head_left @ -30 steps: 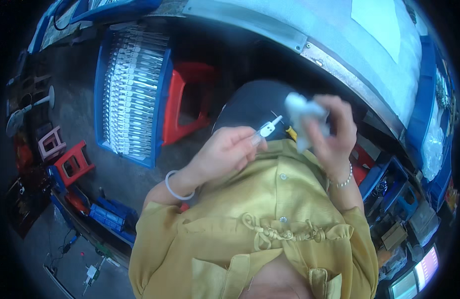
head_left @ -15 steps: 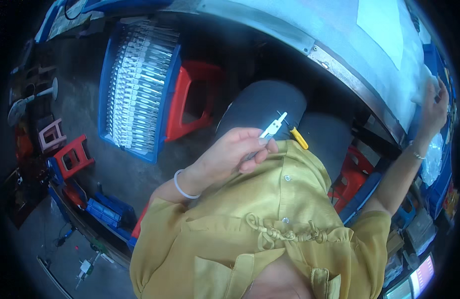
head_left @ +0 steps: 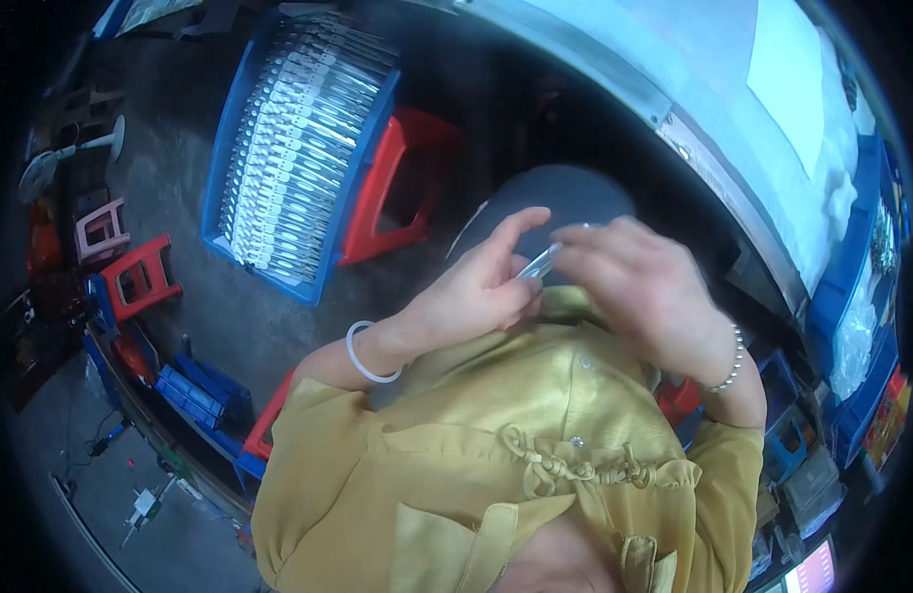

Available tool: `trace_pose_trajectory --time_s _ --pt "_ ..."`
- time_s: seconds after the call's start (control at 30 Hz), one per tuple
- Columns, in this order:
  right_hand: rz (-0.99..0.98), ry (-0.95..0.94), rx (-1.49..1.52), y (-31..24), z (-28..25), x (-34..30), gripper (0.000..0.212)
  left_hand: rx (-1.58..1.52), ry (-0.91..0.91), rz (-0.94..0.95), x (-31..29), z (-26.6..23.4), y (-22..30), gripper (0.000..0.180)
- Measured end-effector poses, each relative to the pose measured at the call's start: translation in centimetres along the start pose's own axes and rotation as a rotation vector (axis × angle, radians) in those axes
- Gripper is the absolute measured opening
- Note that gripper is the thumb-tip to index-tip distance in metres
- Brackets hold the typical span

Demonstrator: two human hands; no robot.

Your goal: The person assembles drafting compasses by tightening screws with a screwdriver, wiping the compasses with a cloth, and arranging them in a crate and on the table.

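Observation:
Over my lap, my left hand [head_left: 481,289] grips a slim silvery metal piece [head_left: 540,262] that looks like a drawing compass. Its thumb and lower fingers close round the piece while the index finger stretches away. My right hand [head_left: 639,282] is at the far end of the piece, fingers bent and drawn together, blurred by motion. Whether a small part sits between those fingertips is hidden. To the left, a blue crate [head_left: 217,178] holds many similar silvery metal pieces [head_left: 289,148] in tight rows.
A red stool [head_left: 377,203] stands beneath the crate's right side. The worktable [head_left: 664,59] with a pale cover runs along the upper right, its metal edge close beyond my knees. Blue bins [head_left: 847,287] line the far right. More stools [head_left: 140,277] and a white fan [head_left: 76,153] stand at left.
My right hand has come from the table's right side down to the piece in my left hand. The yellow-handled tool seen on my lap earlier is now out of sight.

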State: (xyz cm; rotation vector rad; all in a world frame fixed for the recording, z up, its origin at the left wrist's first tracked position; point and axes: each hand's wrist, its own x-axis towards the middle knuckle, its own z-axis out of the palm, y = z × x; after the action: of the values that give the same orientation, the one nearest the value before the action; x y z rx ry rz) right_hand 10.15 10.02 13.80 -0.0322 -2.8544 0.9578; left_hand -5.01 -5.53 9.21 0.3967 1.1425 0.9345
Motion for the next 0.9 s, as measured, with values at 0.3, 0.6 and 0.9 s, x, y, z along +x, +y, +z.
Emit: trace_pose_trajectory --time_s 0.3,0.6,0.9 --pt "-0.258 -0.304 -0.074 -2.2 3.9 7.8 0.012 0.502 -0.004 0.29 -1.9 -5.8 -0.4 0.088" --pt "-0.114 -0.166 0.228 0.4 4.7 22.0 0.025 0.414 1.079 0.818 -6.6 -12.9 0.6 0.073" --pt "0.25 -0.039 0.278 3.8 15.7 40.5 0.027 0.229 1.273 0.866 -0.1 -15.9 -8.1 0.039"
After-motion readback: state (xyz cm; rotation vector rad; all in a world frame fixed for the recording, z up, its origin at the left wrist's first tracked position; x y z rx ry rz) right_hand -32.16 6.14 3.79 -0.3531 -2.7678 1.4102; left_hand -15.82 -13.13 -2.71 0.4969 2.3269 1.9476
